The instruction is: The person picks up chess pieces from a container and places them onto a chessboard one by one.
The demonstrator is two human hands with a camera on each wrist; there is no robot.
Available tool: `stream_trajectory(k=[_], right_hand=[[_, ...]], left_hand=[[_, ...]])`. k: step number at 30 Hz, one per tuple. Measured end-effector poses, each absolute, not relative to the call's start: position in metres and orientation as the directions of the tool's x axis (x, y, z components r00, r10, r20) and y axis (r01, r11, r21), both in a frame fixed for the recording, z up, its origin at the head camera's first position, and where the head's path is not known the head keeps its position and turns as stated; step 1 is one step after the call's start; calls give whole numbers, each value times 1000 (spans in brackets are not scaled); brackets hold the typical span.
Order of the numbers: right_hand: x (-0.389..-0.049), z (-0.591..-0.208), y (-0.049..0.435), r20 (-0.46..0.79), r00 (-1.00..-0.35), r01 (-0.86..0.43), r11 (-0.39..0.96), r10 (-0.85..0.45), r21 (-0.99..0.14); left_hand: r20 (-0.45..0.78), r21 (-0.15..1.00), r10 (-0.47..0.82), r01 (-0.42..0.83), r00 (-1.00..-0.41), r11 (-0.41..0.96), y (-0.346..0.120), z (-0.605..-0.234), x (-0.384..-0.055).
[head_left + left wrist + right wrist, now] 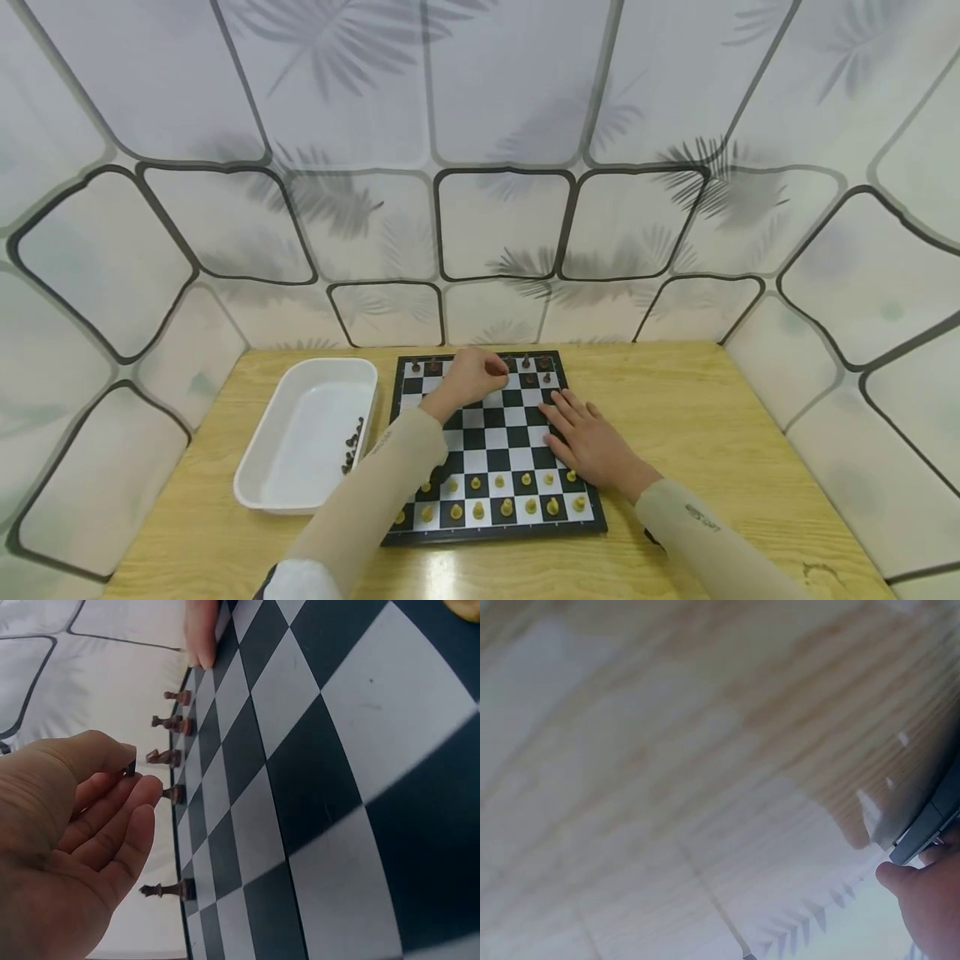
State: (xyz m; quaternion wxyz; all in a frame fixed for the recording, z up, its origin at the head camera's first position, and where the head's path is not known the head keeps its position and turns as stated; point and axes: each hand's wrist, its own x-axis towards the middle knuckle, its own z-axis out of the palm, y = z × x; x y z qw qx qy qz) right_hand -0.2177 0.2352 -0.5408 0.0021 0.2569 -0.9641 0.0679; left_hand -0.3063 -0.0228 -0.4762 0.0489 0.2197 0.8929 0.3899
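Left hand [469, 377] is pinching a dark piece [131, 766], long axis hidden, above the far side of the chessboard [497, 437]; right hand [594, 439], fingers outstretched, is resting on the right edge.

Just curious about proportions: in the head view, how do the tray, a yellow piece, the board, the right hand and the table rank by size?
Largest to smallest, as they look:
1. Table
2. Board
3. Tray
4. Right hand
5. Yellow piece
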Motion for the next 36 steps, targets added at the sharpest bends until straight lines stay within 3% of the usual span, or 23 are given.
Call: stream_trajectory(k=[14,36], right_hand=[[-217,-543,237,45,-872,-489,860,-488,-146],[-216,-543,237,63,-870,-493,855,-490,-159]], left_hand=[[20,658,403,316,-915,684,-7,-483,-322],[-84,659,379,234,-922,715,3,-490,-329]])
